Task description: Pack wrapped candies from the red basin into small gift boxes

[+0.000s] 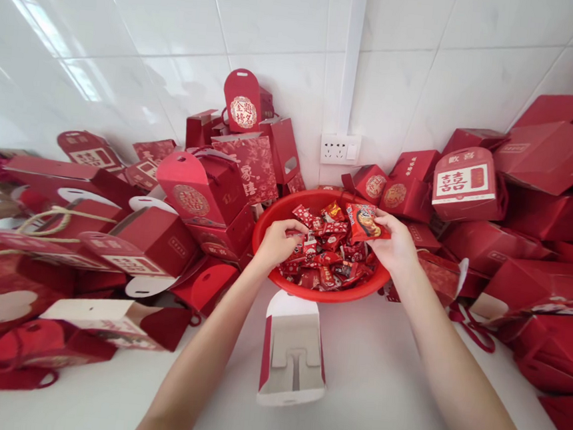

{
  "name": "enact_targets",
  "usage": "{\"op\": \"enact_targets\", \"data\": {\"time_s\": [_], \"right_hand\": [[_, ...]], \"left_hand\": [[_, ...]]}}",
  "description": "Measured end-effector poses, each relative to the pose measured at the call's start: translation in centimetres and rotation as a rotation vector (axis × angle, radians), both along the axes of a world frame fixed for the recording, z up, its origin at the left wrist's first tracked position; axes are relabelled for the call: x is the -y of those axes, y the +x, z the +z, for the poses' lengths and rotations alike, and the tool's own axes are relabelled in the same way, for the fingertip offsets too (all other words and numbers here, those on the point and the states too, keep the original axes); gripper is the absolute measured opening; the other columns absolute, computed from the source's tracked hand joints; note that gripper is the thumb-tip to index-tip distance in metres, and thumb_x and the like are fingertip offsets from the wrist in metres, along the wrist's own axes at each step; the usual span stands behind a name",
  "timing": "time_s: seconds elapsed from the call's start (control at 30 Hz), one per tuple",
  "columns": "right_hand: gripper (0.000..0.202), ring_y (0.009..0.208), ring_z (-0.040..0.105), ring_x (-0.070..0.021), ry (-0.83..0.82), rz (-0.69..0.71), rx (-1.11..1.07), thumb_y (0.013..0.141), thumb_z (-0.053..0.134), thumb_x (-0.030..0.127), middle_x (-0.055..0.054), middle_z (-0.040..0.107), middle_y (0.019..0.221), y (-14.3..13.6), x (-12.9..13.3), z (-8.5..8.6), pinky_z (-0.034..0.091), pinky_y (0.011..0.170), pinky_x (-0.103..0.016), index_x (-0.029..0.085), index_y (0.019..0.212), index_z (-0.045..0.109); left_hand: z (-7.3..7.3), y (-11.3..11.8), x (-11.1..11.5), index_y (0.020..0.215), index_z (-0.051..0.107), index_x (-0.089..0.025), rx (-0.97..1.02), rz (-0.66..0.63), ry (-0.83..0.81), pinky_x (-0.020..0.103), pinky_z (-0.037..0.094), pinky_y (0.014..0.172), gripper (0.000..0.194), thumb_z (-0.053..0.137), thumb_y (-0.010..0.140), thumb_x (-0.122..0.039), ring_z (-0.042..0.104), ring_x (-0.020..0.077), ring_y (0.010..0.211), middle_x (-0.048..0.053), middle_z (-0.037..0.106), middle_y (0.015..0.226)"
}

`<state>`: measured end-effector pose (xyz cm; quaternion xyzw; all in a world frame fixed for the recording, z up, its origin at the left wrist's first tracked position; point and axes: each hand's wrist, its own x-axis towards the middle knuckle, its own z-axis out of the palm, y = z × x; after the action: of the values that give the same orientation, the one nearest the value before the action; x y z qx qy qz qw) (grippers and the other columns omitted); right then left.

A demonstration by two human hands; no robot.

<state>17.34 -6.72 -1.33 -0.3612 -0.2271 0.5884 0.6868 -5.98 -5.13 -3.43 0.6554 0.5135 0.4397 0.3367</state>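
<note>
Both arms stretch up-frame into the red basin (270, 223) at centre. The left hand (277, 241) curls its fingers onto the sweets (330, 262); the right hand (398, 248) pinches a packet (363, 223) above them. An open box (293, 351) lies on bare desk (375, 397) between the forearms; red boxes (154, 240) crowd both sides.

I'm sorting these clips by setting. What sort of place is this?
Probably an indoor packing spot for festive favours: red gift boxes heaped along a white tiled wall, and a red basin of wrapped sweets on a white table.
</note>
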Motion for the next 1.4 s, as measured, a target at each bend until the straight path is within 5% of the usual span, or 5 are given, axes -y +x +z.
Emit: {"op": "enact_targets", "data": {"time_s": [0.3,0.57,0.97,1.23,1.4], "right_hand": [[0.02,0.073,0.07,-0.0164,0.102,0.053,0.115,0.061,0.083,0.019,0.001,0.077,0.079,-0.2,0.2,-0.2,0.058,0.068,-0.027,0.022,0.078,0.073],[0.028,0.067,0.07,-0.0159,0.113,0.055,0.162,0.051,0.087,0.02,0.001,0.077,0.076,-0.3,0.4,-0.3,0.057,0.061,-0.026,0.022,0.075,0.073],[0.026,0.067,0.069,-0.016,0.119,0.039,0.201,0.054,0.085,0.021,0.001,0.075,0.076,-0.2,0.1,-0.6,0.056,0.06,-0.027,0.022,0.074,0.069],[0.03,0.066,0.069,-0.0157,0.135,0.046,0.21,0.054,0.086,0.023,0.003,0.074,0.075,-0.3,0.2,-0.6,0.055,0.058,-0.026,0.023,0.078,0.068],[0.03,0.069,0.07,-0.0165,0.135,0.056,0.232,0.052,0.086,0.022,0.001,0.075,0.078,-0.3,0.3,-0.5,0.056,0.061,-0.027,0.022,0.079,0.072]], "left_hand": [[1.0,0.2,1.1,0.085,0.079,-0.02,-0.206,-0.006,0.226,0.036,0.05,0.101,0.025,0.063,0.071,-0.007,0.069,0.0233,0.104,0.007,0.076,0.105],[3.2,0.9,3.1,0.107,0.081,-0.026,-0.322,-0.98,-0.268,0.026,0.054,0.092,0.027,0.075,0.082,-0.035,0.073,0.0222,0.103,0.004,0.078,0.111],[1.8,1.0,2.6,0.094,0.08,-0.019,-0.14,-0.484,-0.091,0.026,0.053,0.072,0.024,0.064,0.088,-0.035,0.071,0.0193,0.079,0.004,0.079,0.09],[2.3,0.7,2.7,0.094,0.081,-0.022,-0.33,-0.73,-0.149,0.026,0.052,0.082,0.025,0.079,0.069,-0.022,0.071,0.0214,0.091,0.002,0.079,0.096],[2.0,0.7,2.5,0.094,0.08,-0.022,-0.361,-0.681,-0.117,0.027,0.052,0.084,0.024,0.075,0.071,-0.021,0.071,0.0216,0.089,0.001,0.079,0.095]]}}
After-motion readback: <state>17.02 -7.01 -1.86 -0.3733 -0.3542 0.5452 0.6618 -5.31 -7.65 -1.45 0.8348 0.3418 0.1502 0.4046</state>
